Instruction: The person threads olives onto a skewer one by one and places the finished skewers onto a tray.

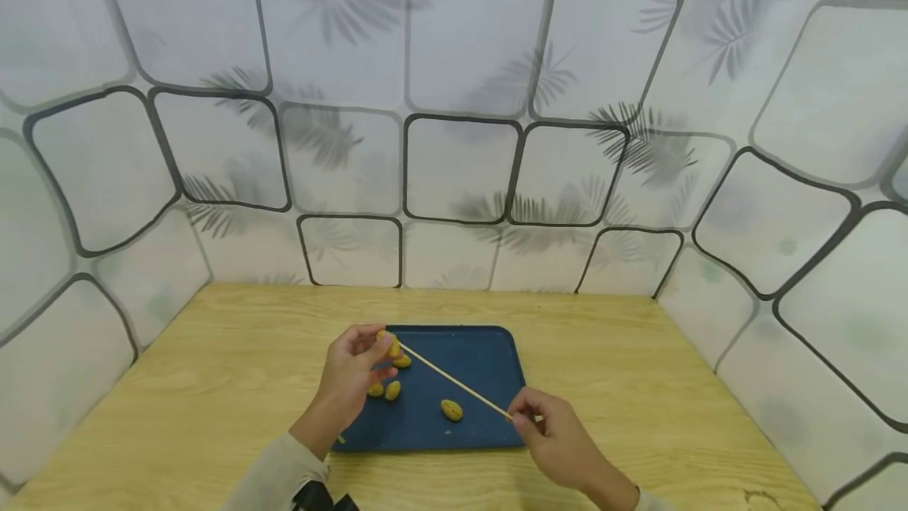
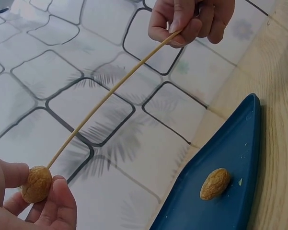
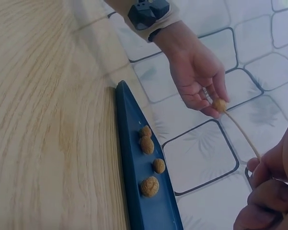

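Observation:
Over the left part of a blue tray (image 1: 468,349), my left hand (image 1: 342,385) pinches a wrinkled, yellow-brown oval fruit (image 2: 37,184) between thumb and fingers. A thin wooden skewer (image 1: 454,379) runs from that fruit to my right hand (image 1: 556,436), which grips its other end with thumb and curled fingers near the tray's right edge. The skewer's tip meets the fruit; how deep it goes I cannot tell. In the right wrist view the skewer looks slightly bowed. Below the hands, a similar fruit (image 1: 451,410) lies alone near the tray's front.
More of these fruits (image 1: 393,390) lie on the tray's left side, beside and below the left hand. A small green scrap (image 1: 341,439) shows at the tray's front left. The wooden table (image 1: 603,353) meets a patterned wall covering (image 1: 454,172) behind and at both sides.

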`<state>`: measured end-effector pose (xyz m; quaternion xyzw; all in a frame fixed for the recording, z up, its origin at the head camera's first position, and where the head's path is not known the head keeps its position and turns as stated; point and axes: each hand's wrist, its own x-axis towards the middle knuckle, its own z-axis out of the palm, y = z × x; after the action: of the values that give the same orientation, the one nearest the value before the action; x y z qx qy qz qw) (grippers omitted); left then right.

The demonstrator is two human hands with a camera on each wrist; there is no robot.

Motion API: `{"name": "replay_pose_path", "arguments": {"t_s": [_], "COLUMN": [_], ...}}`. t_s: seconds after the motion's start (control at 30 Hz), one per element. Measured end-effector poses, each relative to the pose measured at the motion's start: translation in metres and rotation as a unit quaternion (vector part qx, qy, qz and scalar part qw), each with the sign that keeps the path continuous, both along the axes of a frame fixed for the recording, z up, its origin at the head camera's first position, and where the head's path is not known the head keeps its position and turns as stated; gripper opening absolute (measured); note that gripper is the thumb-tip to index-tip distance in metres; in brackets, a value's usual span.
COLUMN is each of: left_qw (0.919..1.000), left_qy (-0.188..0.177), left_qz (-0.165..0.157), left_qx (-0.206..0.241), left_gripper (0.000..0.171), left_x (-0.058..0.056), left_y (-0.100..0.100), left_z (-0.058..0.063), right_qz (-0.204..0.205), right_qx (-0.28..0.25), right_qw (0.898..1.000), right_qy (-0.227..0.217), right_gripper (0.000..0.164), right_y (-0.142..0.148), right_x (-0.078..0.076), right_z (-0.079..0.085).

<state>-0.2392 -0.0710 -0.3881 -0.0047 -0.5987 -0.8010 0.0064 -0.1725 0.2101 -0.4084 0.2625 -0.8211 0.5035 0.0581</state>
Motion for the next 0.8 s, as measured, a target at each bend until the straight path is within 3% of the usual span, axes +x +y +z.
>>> {"name": "replay_pose_path", "arguments": {"t_s": [0.2, 0.53, 0.8], "left_qw": [1.0000, 0.9997, 0.9979], "left_qy": [-0.002, -0.008, -0.029], "left_qz": [-0.001, -0.007, -0.055], "left_qx": [-0.008, -0.024, -0.015], "left_gripper": [0.025, 0.022, 0.021], "left_x": [0.002, 0.003, 0.004], "left_y": [-0.001, -0.003, -0.010], "left_z": [0.000, 0.000, 0.004], "right_qz": [-0.017, -0.034, -0.025], "right_qx": [0.002, 0.014, 0.033], "right_qw": [1.000, 0.999, 0.998], "right_qy": [0.025, 0.008, 0.055], "right_gripper": [0.021, 0.023, 0.024], "right_y": [-0.007, -0.011, -0.011], "right_x": [0.001, 0.002, -0.001], "right_z": [0.000, 0.004, 0.000]}}
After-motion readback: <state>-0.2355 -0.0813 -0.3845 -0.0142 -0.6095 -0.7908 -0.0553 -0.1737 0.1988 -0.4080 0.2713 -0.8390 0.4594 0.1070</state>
